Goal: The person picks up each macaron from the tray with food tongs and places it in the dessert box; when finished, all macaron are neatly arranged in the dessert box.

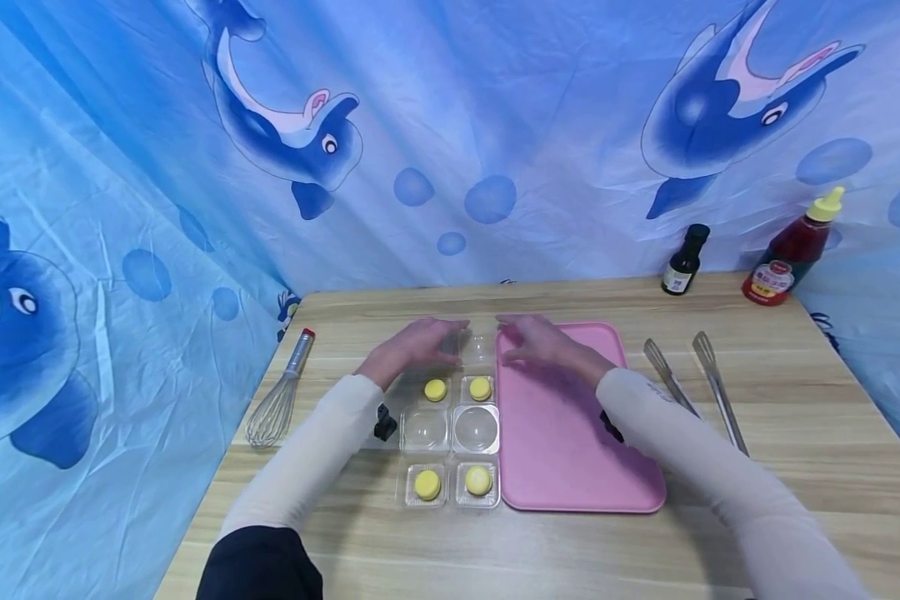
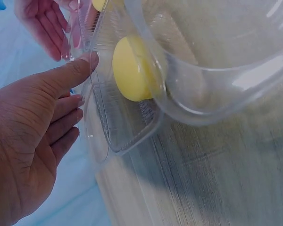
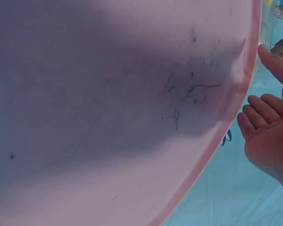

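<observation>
Left hand (image 1: 423, 340) and right hand (image 1: 538, 342) wide, at 9 and 3 o'clock of clear container (image 1: 478, 347), 4 yellow macarons (image 1: 480, 388) toward 6, pink tray (image 1: 581, 450) toward 4

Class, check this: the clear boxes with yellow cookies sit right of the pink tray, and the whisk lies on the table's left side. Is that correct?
Not quite: the head view shows the clear boxes with yellow cookies left of the pink tray, not right. The whisk does lie on the table's left side.

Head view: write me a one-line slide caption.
Left hand and right hand at the far end of clear containers holding yellow rounds, a pink tray alongside.
</observation>
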